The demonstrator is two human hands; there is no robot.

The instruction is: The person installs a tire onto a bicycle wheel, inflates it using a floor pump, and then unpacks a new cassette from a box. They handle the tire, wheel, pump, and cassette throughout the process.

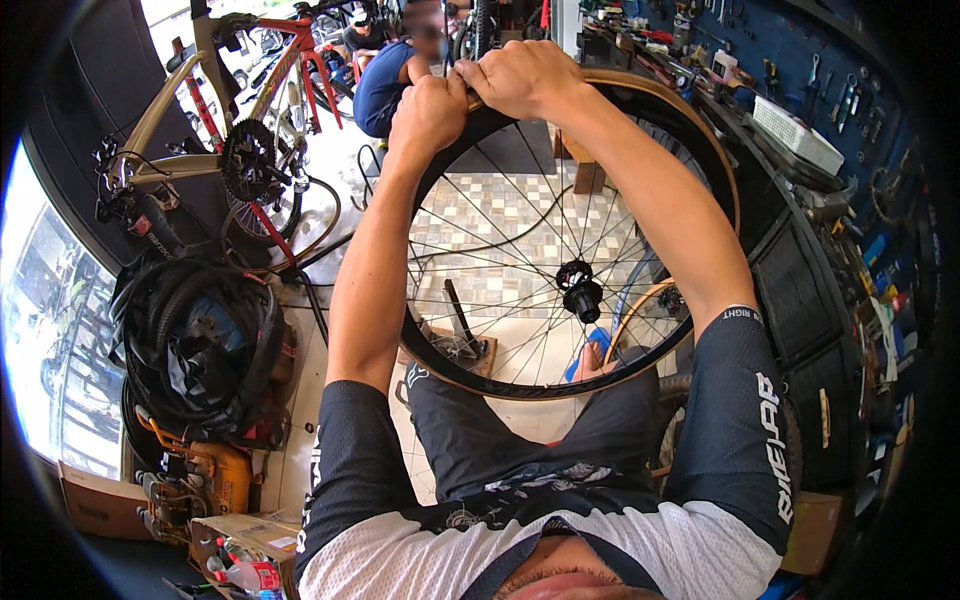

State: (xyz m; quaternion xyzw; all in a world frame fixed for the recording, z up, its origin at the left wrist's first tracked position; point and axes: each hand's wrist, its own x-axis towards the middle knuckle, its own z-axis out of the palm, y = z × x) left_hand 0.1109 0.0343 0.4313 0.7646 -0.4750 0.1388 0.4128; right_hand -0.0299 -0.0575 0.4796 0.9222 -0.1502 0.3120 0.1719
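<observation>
A bicycle wheel (540,385) with a black rim, dark hub, thin spokes and tan-sidewalled tire is held up in front of my body, above my legs. Both hands are at its top edge. My left hand (430,110) has its fingers wrapped over the tire just left of the top. My right hand (520,75) grips the tire beside it, the two thumbs close together. The part of the tire under my fingers is hidden.
Bikes (250,165) stand at left, above coiled black tires (190,350) and a yellow machine (220,475). A co-worker (385,90) in blue bends beyond the wheel near another person. A tool-lined wall (830,80), bench and white basket (795,135) run along the right.
</observation>
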